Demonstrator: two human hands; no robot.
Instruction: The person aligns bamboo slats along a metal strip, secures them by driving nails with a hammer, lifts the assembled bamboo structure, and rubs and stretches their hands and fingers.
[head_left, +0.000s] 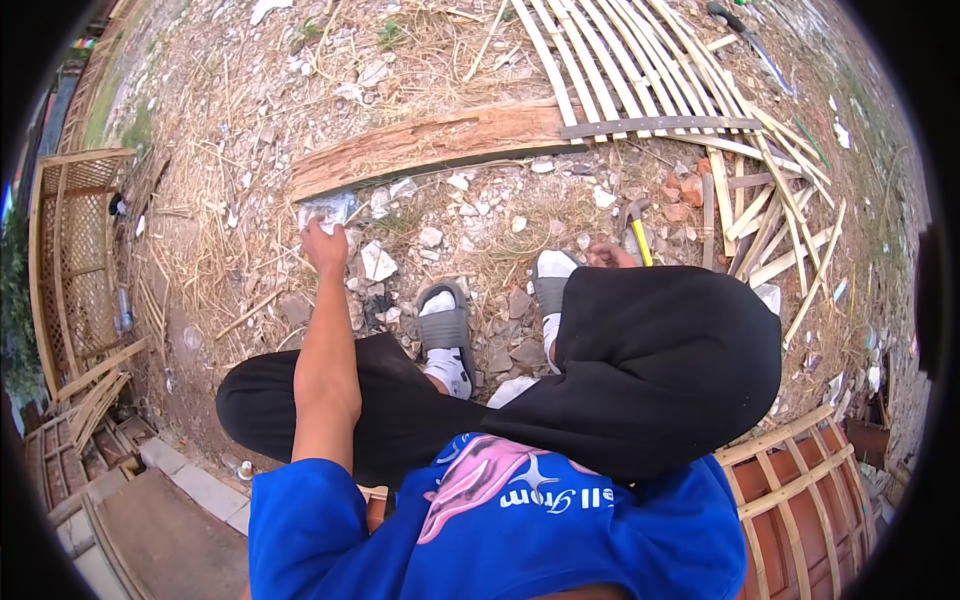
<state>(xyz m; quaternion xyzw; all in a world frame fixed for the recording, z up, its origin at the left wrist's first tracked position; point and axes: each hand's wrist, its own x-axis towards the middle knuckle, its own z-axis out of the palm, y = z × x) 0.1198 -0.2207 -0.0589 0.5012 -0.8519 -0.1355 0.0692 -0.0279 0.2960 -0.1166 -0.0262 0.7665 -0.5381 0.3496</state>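
My left hand [325, 243] reaches down to a clear plastic bag [330, 210] on the ground, at the left end of a long wooden beam [440, 140]; its fingers touch the plastic, and what they pinch is too small to tell. Beyond my right knee, partly hidden by the black trouser leg, is my right hand [611, 256], near my foot; its fingers are small and unclear. A hammer [640, 235] with a yellow handle lies just right of that hand. Pale wooden slats [620, 70] rest on the beam's right end.
Stones and straw cover the ground around my sandals [445, 325]. Broken bricks [690, 190] and loose slats lie at the right. A saw [755, 45] is at the upper right. Lattice panels [80, 260] stand at the left, and a wooden frame [795, 485] is at the lower right.
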